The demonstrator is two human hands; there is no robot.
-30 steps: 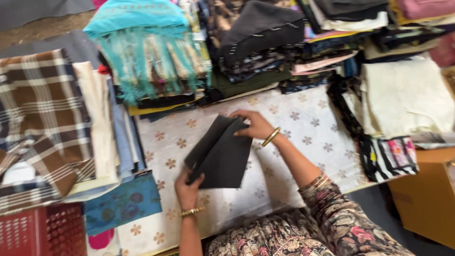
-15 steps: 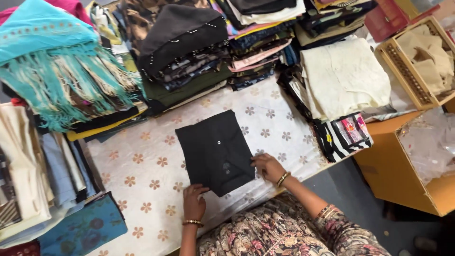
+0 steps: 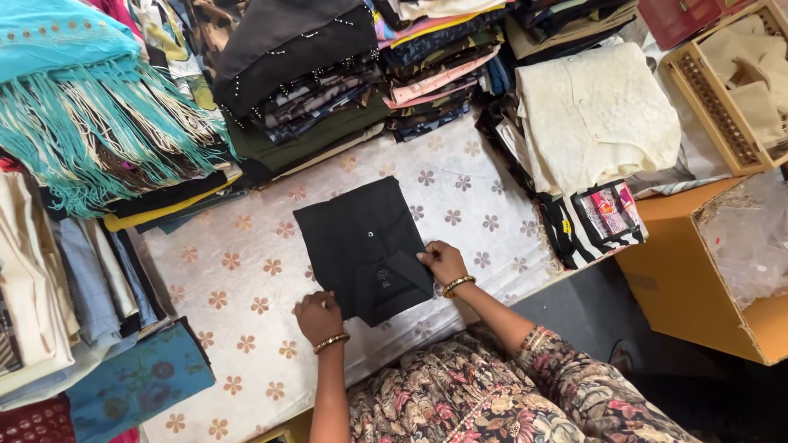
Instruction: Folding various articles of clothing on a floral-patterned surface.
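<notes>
A folded black garment [image 3: 361, 246] lies near the middle of a pale cloth with a flower print [image 3: 246, 279] that covers the work surface. Bare cloth lies open to the left of the garment and above it on the right; the rest is hemmed in. Stacks of folded fabric [image 3: 328, 90] press along the far edge, a turquoise fringed shawl [image 3: 74, 107] overhangs the far left, and more piles [image 3: 49, 287] line the left side. To the right sit a cream garment [image 3: 599, 115] and a striped black-and-white piece [image 3: 591, 221], with a cardboard box [image 3: 698, 271] beyond the table edge.

Both forearms reach up from the bottom of the view, bent slightly inward, each wrist wearing a gold bangle. The left hand [image 3: 318, 316] rests at the garment's near left corner, fingers curled down onto the edge; it seems to pinch the fabric, though the fingertips are hidden. The right hand [image 3: 443, 262] sits at the near right side, its fingers closed on a folded-over flap of the black cloth.
</notes>
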